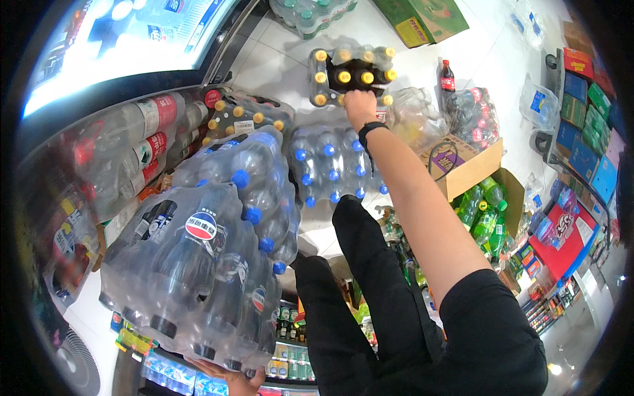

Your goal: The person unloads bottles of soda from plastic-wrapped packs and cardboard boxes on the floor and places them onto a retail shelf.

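Note:
My right hand [360,107] is closed on the near side of a shrink-wrapped pack of dark bottles with yellow caps [343,77], on the white floor ahead. A dark band circles that wrist. At the lower left my left hand [231,379] is pressed against the end of a wrapped pack of large dark cola bottles [211,264]; its fingers are partly hidden. Beside that pack lie clear-wrapped bottles with blue caps [256,191]. Between my hands, another wrapped pack of blue-capped bottles [330,158] sits in front of my knees.
Left stand more wrapped cola bottles [142,142] and a yellow-capped pack [244,117], below a lit cooler [132,46]. Right are a single cola bottle [448,78], wrapped red-labelled bottles [477,119], an open carton [489,158], green bottles [485,218] and a loaded cart [558,119].

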### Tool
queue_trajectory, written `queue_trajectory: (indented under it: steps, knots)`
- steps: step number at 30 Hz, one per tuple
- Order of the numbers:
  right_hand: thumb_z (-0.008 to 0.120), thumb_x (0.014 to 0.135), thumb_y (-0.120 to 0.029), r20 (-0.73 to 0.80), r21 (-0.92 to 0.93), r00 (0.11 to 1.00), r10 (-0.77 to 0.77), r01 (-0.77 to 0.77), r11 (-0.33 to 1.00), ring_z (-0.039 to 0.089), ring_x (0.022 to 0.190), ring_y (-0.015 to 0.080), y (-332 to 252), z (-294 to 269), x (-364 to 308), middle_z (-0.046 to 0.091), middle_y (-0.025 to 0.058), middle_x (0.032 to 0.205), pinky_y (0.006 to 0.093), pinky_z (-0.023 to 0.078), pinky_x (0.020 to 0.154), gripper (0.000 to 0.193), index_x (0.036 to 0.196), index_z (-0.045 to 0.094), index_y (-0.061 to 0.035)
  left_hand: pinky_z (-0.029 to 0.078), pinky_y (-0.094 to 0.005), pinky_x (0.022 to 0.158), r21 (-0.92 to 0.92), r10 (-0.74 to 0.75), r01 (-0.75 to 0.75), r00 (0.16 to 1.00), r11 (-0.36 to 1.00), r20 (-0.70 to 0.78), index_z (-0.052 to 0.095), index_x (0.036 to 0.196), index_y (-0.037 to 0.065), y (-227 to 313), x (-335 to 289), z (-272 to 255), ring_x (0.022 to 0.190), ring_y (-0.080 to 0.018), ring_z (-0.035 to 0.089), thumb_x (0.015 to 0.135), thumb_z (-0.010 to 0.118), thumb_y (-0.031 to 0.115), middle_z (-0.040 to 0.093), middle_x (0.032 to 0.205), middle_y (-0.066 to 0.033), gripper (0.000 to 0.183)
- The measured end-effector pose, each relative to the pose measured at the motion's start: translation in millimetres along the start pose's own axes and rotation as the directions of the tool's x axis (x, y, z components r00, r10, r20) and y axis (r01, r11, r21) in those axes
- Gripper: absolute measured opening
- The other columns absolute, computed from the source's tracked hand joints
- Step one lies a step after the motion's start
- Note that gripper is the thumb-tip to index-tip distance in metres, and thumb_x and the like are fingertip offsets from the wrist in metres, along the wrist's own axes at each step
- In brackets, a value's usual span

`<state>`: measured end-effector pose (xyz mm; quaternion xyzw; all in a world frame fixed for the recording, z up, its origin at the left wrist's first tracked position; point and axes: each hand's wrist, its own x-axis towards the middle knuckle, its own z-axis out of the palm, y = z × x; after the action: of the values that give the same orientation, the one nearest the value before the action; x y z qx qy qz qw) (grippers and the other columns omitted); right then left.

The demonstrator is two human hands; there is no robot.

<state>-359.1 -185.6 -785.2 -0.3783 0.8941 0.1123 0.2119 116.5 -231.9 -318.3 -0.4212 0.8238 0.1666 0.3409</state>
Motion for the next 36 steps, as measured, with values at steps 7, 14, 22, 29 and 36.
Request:
queue_trajectory:
  steps: [7, 14, 22, 29, 36]
  knots:
    - [0.052, 0.079, -0.013, -0.017, 0.281, 0.997, 0.074, -0.067, 0.958, 0.061, 0.085, 0.0260, 15.3, 31.1, -52.3, 0.065, 0.0106, 0.081, 0.0366, 0.048, 0.074, 0.014, 0.075, 0.064, -0.0065, 0.007, -0.0586, 0.104, -0.073, -0.023, 0.012, 0.988, 0.997, -0.151, -0.011, 0.137, -0.005, 5.0, 24.0, -6.7, 0.132, -0.0482, -0.006, 0.061, 0.069, 0.052, -0.011, 0.140, -0.0328, 0.124]
    - [0.054, 0.084, -0.039, -0.305, 0.338, 0.920, 0.244, -0.135, 0.931, 0.056, 0.090, 0.0378, 37.4, -1.6, -42.2, 0.059, 0.0215, 0.091, 0.0431, 0.046, 0.077, 0.044, 0.104, 0.053, 0.0008, 0.007, -0.0578, 0.104, 0.058, 0.053, -0.043, 0.984, 0.997, -0.171, -0.016, 0.137, -0.005, -9.2, 10.6, -1.2, 0.132, -0.0482, -0.007, 0.062, 0.067, 0.057, -0.013, 0.140, -0.0332, 0.127]
    - [0.053, 0.082, -0.047, 0.262, 0.299, 0.883, 0.389, -0.458, 0.837, 0.062, 0.092, 0.0297, 50.6, -0.3, -0.2, 0.065, 0.0159, 0.097, 0.0384, 0.050, 0.077, 0.045, 0.094, 0.065, -0.0047, 0.008, -0.0616, 0.102, -0.017, 0.114, -0.117, 0.983, 0.993, -0.144, -0.016, 0.138, -0.002, -11.5, 3.7, 6.2, 0.130, -0.0514, -0.008, 0.061, 0.065, 0.058, -0.011, 0.140, -0.0343, 0.127]
    - [0.057, 0.075, -0.051, 0.206, 0.373, 0.940, 0.272, -0.333, 0.866, 0.062, 0.087, 0.0341, 61.9, -77.5, -22.0, 0.064, 0.0205, 0.090, 0.0397, 0.049, 0.077, 0.053, 0.087, 0.067, -0.0002, 0.008, -0.0596, 0.103, -0.025, 0.074, -0.084, 0.963, 0.996, -0.259, -0.014, 0.138, -0.003, -9.4, 11.2, -4.7, 0.131, -0.0509, -0.006, 0.059, 0.067, 0.055, -0.011, 0.140, -0.0346, 0.127]
    - [0.057, 0.073, -0.049, 0.061, 0.446, 0.997, 0.041, -0.064, 0.893, 0.059, 0.071, 0.0405, 108.1, -246.0, -149.3, 0.060, 0.0260, 0.072, 0.0430, 0.048, 0.069, 0.055, 0.071, 0.063, 0.0061, 0.011, -0.0550, 0.104, -0.026, -0.067, 0.063, 0.981, 0.998, -0.181, -0.011, 0.140, 0.002, 1.4, 20.4, 5.5, 0.131, -0.0487, -0.008, 0.056, 0.074, 0.048, -0.014, 0.139, -0.0356, 0.129]
